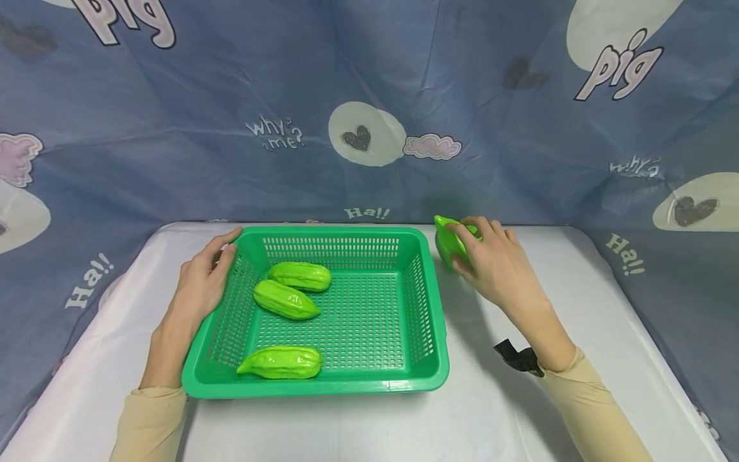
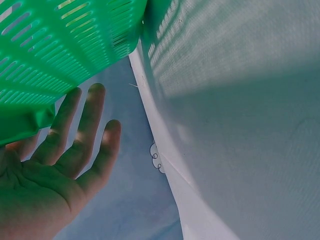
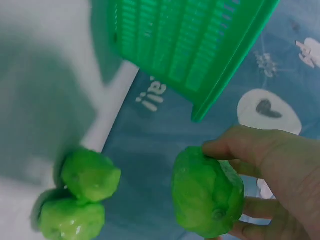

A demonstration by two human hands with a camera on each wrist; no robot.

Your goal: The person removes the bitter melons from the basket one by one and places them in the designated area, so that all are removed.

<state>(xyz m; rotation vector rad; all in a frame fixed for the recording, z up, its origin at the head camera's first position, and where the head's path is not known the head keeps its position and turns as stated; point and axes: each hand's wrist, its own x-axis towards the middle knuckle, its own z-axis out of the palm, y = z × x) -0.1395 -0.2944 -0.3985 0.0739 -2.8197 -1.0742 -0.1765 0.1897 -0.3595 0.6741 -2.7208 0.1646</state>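
My left hand (image 1: 199, 282) rests against the left rim of a green plastic basket (image 1: 317, 387). In the left wrist view its fingers (image 2: 90, 117) are spread and nearly straight beside the basket's outer side. Past the basket's right back corner, my right hand (image 1: 496, 263) holds a bitter melon (image 3: 206, 192) between thumb and fingers, above the table. Two more bitter melons, one (image 3: 90, 175) beside the other (image 3: 72, 220), lie close together on the table; in the head view the hand partly hides this group. Inside the basket lie three bitter melons (image 1: 300, 276) (image 1: 285, 299) (image 1: 283, 362).
A white cloth covers the table (image 1: 375, 427). Patterned blue fabric (image 1: 312, 83) hangs behind it and at both sides. A black strap (image 1: 519, 358) sticks out near the right wrist. The basket's perforated walls stand between its contents and the right hand.
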